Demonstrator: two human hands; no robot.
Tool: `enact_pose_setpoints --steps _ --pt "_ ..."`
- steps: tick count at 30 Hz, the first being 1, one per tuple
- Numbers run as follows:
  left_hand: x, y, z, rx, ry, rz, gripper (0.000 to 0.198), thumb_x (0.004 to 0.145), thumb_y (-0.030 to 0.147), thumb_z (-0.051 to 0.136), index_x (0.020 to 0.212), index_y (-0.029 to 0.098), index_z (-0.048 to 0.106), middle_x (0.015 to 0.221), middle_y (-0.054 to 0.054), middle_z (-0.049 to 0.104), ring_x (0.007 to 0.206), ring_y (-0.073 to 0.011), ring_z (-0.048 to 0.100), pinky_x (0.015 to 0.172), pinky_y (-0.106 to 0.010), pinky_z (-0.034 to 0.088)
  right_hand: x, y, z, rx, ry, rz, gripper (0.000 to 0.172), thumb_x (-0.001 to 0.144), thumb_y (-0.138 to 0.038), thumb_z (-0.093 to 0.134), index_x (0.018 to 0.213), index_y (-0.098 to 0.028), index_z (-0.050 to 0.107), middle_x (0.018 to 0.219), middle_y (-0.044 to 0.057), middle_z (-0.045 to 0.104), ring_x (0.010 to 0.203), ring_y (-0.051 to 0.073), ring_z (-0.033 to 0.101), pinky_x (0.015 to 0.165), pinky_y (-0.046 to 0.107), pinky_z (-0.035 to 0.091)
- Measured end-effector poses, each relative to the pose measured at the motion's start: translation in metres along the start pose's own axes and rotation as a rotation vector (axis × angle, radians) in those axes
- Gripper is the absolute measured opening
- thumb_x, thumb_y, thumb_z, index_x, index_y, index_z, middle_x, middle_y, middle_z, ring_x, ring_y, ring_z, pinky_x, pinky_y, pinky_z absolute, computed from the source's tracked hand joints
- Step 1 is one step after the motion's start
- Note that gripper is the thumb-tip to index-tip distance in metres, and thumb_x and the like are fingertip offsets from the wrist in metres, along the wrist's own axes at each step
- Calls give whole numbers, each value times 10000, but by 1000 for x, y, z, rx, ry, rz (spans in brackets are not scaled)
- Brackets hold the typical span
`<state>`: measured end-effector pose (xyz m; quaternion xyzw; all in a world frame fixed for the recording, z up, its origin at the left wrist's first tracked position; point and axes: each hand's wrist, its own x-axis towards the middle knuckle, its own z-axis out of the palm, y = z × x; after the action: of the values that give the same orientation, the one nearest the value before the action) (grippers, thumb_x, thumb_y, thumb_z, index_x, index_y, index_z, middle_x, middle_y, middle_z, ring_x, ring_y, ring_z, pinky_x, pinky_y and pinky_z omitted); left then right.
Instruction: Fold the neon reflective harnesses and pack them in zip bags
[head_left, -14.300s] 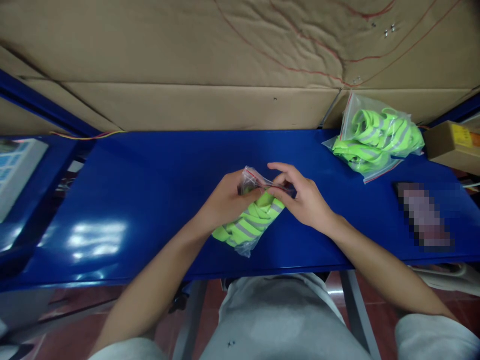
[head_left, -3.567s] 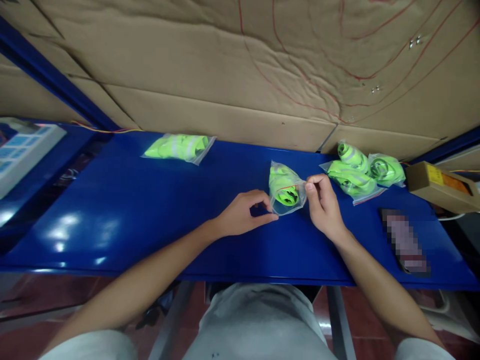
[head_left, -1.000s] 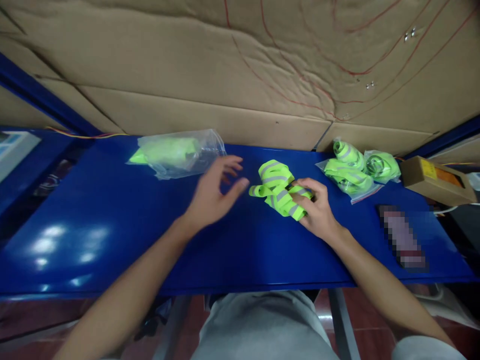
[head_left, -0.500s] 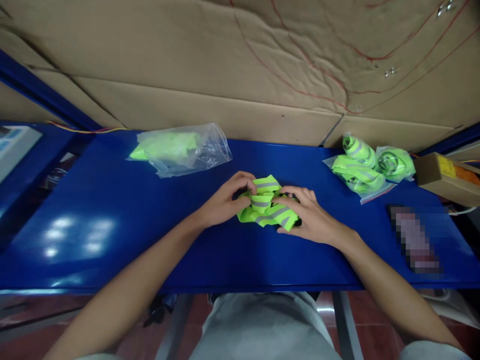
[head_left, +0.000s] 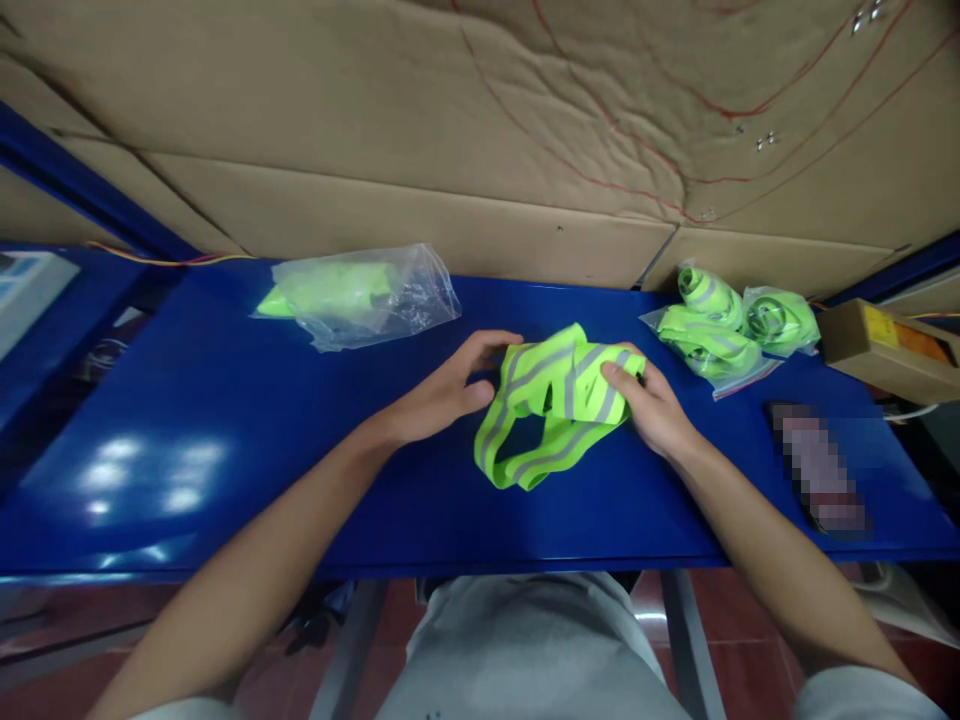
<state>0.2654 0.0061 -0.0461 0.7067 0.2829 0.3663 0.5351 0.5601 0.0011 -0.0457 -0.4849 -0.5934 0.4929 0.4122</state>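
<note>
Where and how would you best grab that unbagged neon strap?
Probably the neon strap is best pinched at its lower-left loop, from the left: that bend hangs open, while the right hand holds the bunched layers at the other end.

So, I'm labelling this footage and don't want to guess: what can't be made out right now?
All in the head view:
- Most fingers of the right hand: hidden behind the green reflective strap.
- Whether the left hand touches that strap: its fingertips overlap the strap's edge.
- The face of the dark flat object: blurred by pixelation.
- The white object: cut off by the picture's left edge.
</note>
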Motion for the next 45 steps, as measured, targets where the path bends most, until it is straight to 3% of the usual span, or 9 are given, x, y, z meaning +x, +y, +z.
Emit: enact_pose_setpoints --steps 4,10,18,22,25,28,31,38,45 --pt "0 -6 15 50 64 -15 1010 741 491 889 1548 325 305 1558 -144 443 1455 -353 443 1202 -537 377 0 3 5 169 47 127 418 868 -614 728 1048 -244 655 985 22 714 861 193 671 816 341 570" --pt "0 -4 27 -4 171 -187 816 769 424 873 1441 256 440 1348 -108 622 1222 -294 635 1012 -431 541 2 2 6 112 14 305 546 860 -716 667 1064 -210 689 919 70 728 777 226 687 755 407 602" --pt "11 10 33 -353 422 -599 538 799 504 813 1148 191 550 808 -14 680 563 -160 651 483 -266 532 -6 -7 1 -559 -56 -491 767 896 -657 672 1515 -275 430 1572 148 424 1466 351 419 1178 540 394" --pt "10 8 33 -430 290 -676 576 913 694 558 1121 158 589 719 -44 654 507 -175 630 432 -275 496 -14 -15 6 -782 -187 -691 543 934 -463 720 1424 -298 554 1409 104 616 1324 318 569 1091 487 452" --pt "3 4 31 -132 369 -445 754 964 781 270 1194 138 589 862 -122 685 716 -236 701 563 -344 567 -15 -17 6 -667 -20 -605 280 1001 -314 640 1280 -292 647 1182 49 725 1090 236 680 933 383 516" --pt "-6 5 33 433 559 153 690 904 699 598 1375 203 506 1325 -184 594 1244 -325 605 968 -478 562 -14 -17 4 -472 122 -390 235 1007 -393 620 1202 -276 681 1096 31 727 916 199 676 793 332 517" --pt "-10 10 38 768 337 431 728 846 504 788 1448 246 471 1543 -197 411 1466 -363 404 1154 -537 435 -10 -13 7 -275 127 -140 301 1007 -515 576 1138 -269 690 877 6 677 693 158 576 630 296 451" --pt "-6 -1 41 789 43 268 481 943 391 695 1381 241 563 1408 -145 594 1315 -297 582 1090 -453 495 -5 -5 20 -89 -17 203 367 985 -598 553 1094 -267 669 1002 5 690 896 190 631 789 315 518" --pt "-3 8 39 348 370 -170 466 914 527 702 1255 224 611 1090 -35 727 900 -178 694 792 -272 528 -10 -6 11 -341 -43 -253 508 1022 -546 532 1456 -286 493 1463 92 552 1297 250 567 1071 412 494"
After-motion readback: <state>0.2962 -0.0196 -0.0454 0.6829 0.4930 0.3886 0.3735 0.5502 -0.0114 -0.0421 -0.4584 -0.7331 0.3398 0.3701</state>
